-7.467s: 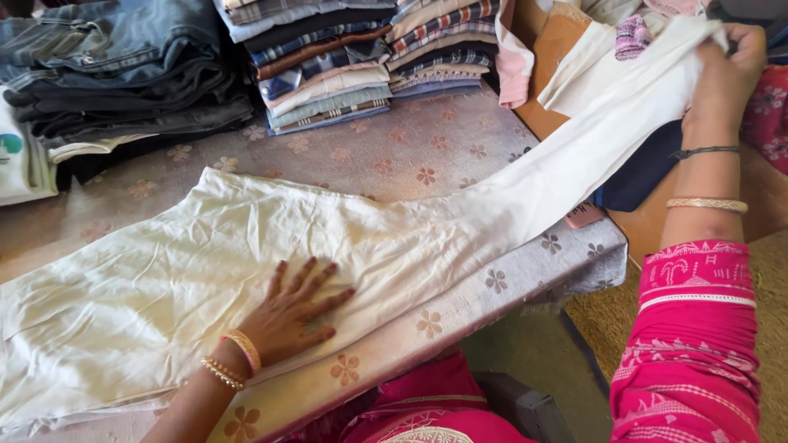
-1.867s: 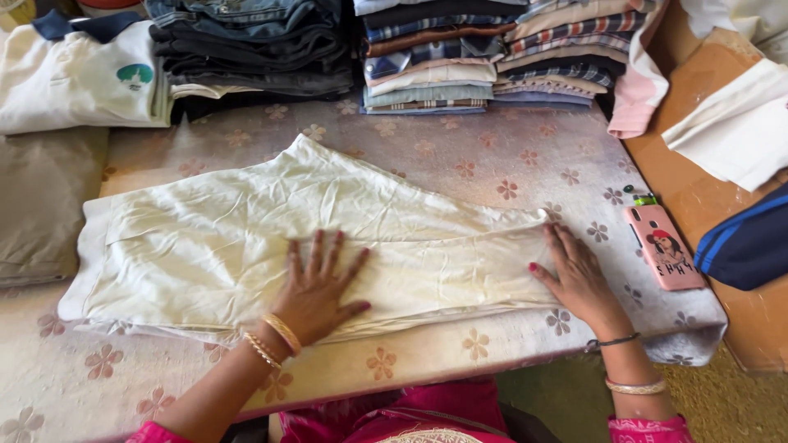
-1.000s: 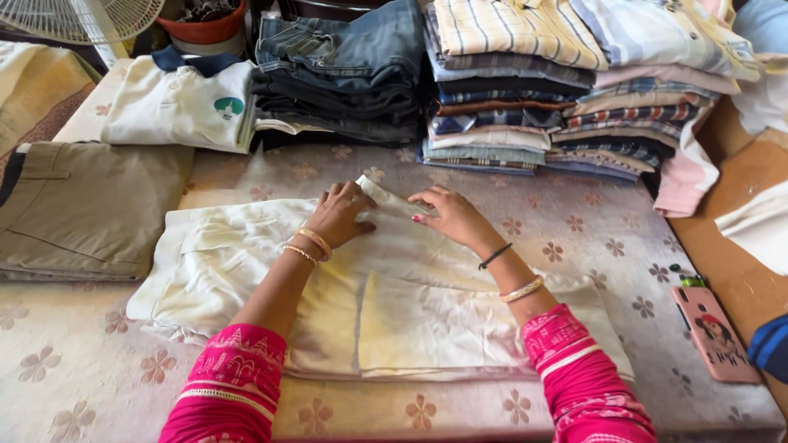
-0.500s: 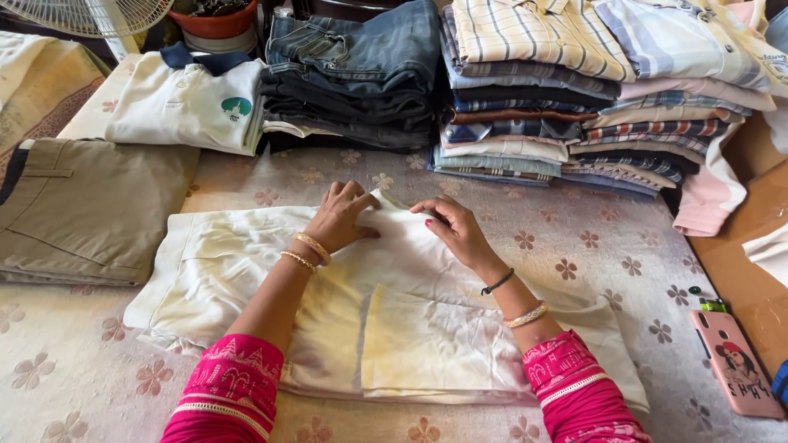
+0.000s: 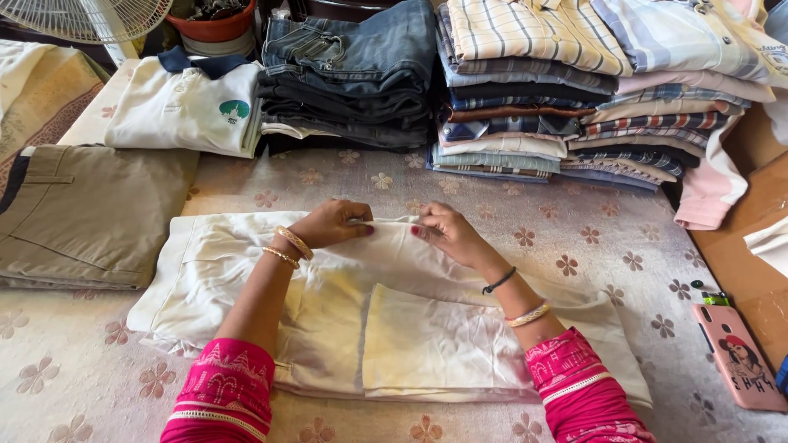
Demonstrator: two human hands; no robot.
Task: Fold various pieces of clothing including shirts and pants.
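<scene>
A pair of cream white trousers (image 5: pixel 246 279) lies folded on the flowered table cover (image 5: pixel 574 238), with the leg ends doubled back over the middle. My left hand (image 5: pixel 332 223) pinches the far edge of the cloth. My right hand (image 5: pixel 443 232) pinches the same edge a little to the right. Both hands sit close together at the far side of the trousers, thumbs and fingers closed on the fabric. Pink sleeves and bangles show on both wrists.
Khaki trousers (image 5: pixel 90 217) lie at the left. Behind are a white polo shirt (image 5: pixel 185 107), a pile of jeans (image 5: pixel 353 74) and stacks of striped shirts (image 5: pixel 574 90). A pink phone (image 5: pixel 739 353) lies at the right by brown cardboard (image 5: pixel 755 230). A fan (image 5: pixel 90 20) stands far left.
The trousers went from spread out long to folded over. My hands moved from pressing the near side to the far edge, and now pinch it closer together.
</scene>
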